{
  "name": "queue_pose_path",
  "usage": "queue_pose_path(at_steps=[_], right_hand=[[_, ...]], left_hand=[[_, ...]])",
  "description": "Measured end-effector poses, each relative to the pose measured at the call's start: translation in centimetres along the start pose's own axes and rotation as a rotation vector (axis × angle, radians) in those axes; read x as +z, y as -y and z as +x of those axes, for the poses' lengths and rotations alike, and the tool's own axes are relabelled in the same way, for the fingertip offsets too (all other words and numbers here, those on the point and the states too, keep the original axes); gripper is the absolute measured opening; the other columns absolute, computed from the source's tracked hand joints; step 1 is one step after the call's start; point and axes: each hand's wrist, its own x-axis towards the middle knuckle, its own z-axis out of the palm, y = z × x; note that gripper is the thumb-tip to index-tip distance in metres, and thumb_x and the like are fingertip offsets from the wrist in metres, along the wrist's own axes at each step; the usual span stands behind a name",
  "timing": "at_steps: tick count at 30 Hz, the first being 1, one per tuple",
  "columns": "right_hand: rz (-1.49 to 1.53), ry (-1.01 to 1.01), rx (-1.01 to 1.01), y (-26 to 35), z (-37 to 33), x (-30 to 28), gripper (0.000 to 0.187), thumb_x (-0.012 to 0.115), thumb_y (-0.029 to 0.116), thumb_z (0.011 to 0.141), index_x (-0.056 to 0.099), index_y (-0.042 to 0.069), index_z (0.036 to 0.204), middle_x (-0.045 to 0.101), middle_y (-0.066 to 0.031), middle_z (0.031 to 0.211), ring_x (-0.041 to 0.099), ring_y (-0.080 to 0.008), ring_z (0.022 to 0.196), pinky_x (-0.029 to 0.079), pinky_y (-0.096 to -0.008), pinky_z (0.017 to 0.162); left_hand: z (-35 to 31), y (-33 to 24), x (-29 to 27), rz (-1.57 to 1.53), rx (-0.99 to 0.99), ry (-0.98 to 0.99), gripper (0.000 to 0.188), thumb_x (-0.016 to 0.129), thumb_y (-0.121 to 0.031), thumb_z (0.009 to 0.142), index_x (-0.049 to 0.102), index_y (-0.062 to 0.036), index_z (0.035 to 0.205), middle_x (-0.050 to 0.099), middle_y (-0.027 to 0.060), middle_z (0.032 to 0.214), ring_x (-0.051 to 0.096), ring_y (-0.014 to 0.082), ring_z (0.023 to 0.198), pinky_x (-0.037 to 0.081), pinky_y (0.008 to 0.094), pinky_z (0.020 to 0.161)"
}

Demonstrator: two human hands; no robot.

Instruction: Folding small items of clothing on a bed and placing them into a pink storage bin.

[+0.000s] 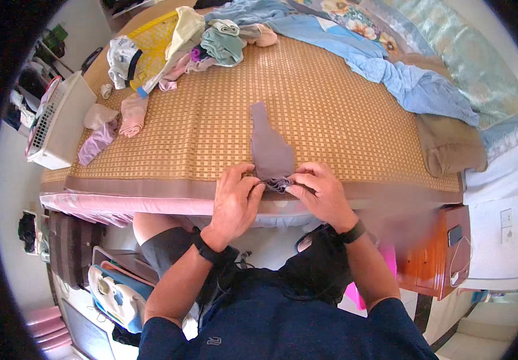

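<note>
A mauve cloth garment lies on the woven mat at the bed's near edge. It is folded long, with a narrow strip at its far end and a wider part toward me. Its near end is gathered into dark ruffled folds. My left hand pinches the left side of these folds between thumb and fingers. On the right side, my right hand pinches them the same way. The exact kind of garment cannot be made out.
The woven mat covers the bed. Crumpled clothes lie at the far left, near a folded pink cloth and a white plastic basket. Blue bedding and a brown pillow line the right. A wooden cabinet stands at right.
</note>
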Motion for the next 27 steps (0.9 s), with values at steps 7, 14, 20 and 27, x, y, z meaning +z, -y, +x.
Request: queue_pose_path(at_steps=[7,14,20,27], right_hand=[[0.077,-0.063,0.21,0.5,-0.2,1.4,0.025,0.086,0.029,0.094,0.083,0.008,0.107,0.074,-0.011,0.117,0.07,-0.033,0.11,0.058,-0.0449,0.094],[0.058,-0.105,0.141,1.9,0.3,1.0,0.028,0.089,0.029,0.088,0.081,0.007,0.104,0.074,-0.012,0.123,0.069,-0.0358,0.113,0.058,-0.0457,0.097],[0.052,-0.14,0.215,1.4,0.3,1.9,0.027,0.088,0.029,0.09,0.081,0.005,0.099,0.074,-0.0123,0.124,0.069,-0.0359,0.115,0.058,-0.0469,0.096],[0.059,-0.176,0.313,1.8,1.3,2.1,0.026,0.083,0.03,0.096,0.082,0.004,0.091,0.078,-0.0131,0.116,0.071,-0.0359,0.111,0.058,-0.0462,0.094]], left_hand=[[0.8,-0.4,0.9,0.077,-0.092,-0.019,0.015,0.075,-0.014,0.102,0.075,0.0006,0.105,0.068,0.0197,0.129,0.062,0.0402,0.122,0.047,0.0509,0.107],[1.3,0.5,1.3,0.174,-0.074,-0.017,0.016,0.076,-0.017,0.101,0.075,-0.0006,0.099,0.069,0.0162,0.121,0.062,0.0389,0.115,0.047,0.0514,0.098],[1.8,0.4,1.4,0.173,-0.074,-0.01,0.018,0.077,-0.018,0.101,0.074,-0.0008,0.097,0.069,0.0154,0.118,0.062,0.0386,0.113,0.047,0.0515,0.097],[2.5,0.3,1.2,0.234,-0.089,-0.009,0.021,0.078,-0.021,0.1,0.073,-0.0017,0.094,0.07,0.0144,0.113,0.063,0.0378,0.108,0.047,0.051,0.093]])
